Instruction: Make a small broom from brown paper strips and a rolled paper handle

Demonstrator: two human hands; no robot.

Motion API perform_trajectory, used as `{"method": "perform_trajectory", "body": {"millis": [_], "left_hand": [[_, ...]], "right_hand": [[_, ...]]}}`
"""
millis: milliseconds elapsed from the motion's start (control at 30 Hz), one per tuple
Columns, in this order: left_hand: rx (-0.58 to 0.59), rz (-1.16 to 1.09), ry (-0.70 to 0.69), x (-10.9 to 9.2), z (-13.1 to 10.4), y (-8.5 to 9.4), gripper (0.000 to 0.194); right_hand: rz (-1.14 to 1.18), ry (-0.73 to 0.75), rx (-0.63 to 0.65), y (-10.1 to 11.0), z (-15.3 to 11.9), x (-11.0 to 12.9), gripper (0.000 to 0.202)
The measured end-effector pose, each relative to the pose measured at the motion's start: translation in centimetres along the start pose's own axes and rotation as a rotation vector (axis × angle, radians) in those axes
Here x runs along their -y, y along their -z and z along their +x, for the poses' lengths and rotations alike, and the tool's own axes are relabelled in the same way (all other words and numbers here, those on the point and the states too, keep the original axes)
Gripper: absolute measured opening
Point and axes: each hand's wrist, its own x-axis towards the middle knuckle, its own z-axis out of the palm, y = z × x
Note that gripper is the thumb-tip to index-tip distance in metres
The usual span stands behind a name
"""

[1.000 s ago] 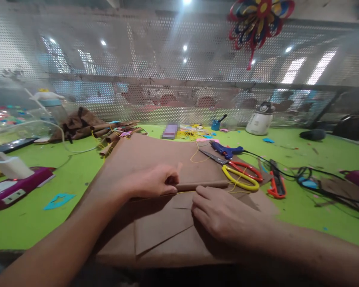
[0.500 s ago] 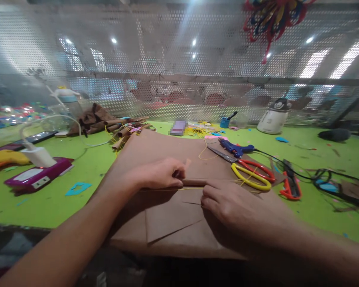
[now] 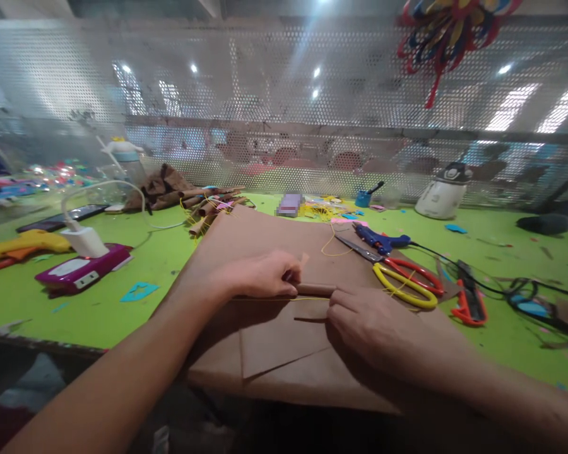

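Note:
A thin rolled brown paper tube (image 3: pixel 315 289) lies crosswise between my hands on a large brown paper sheet (image 3: pixel 274 233). My left hand (image 3: pixel 267 274) is closed on its left end, fingers curled, with a small paper tip sticking up past them. At the other end, my right hand (image 3: pixel 364 312) wraps its fingers around the tube, palm down. A yellow string (image 3: pixel 307 299) runs just in front of the tube. Nearer me lies a cut piece of brown paper (image 3: pixel 279 347). Yellow-and-red-handled scissors (image 3: pixel 402 284) rest right of the tube, beyond my right hand.
Past the scissors are a blue glue gun (image 3: pixel 381 239) and a red-handled cutter (image 3: pixel 469 296) beside a black cord. Rolled paper tubes (image 3: pixel 208 211) with yellow strings lie back left. A purple power strip (image 3: pixel 85 268) with a white charger sits left, a white bottle (image 3: pixel 442 192) back right.
The whole view has shifted, so everything sits slightly further right in the picture. Both hands keep nearly the same grip and place on the paper tube.

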Motion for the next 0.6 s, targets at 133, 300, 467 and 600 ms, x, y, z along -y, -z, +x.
{"method": "perform_trajectory", "body": {"millis": [133, 300, 467, 600], "left_hand": [[-0.021, 0.037, -0.020, 0.3, 0.0, -0.1, 0.011], [-0.034, 0.042, -0.048, 0.2, -0.3, 0.0, 0.009], [-0.076, 0.065, -0.033, 0.0, -0.6, -0.2, 0.005], [-0.085, 0.054, -0.009, 0.1, -0.5, -0.7, 0.006]], "right_hand": [[0.032, -0.078, 0.002, -0.6, -0.5, -0.7, 0.014], [0.167, -0.162, -0.049, -0.5, -0.4, -1.3, 0.012], [0.374, -0.268, -0.102, 0.3, 0.8, -2.1, 0.013], [0.460, -0.361, -0.101, -0.1, 1.3, -3.0, 0.012]]}}
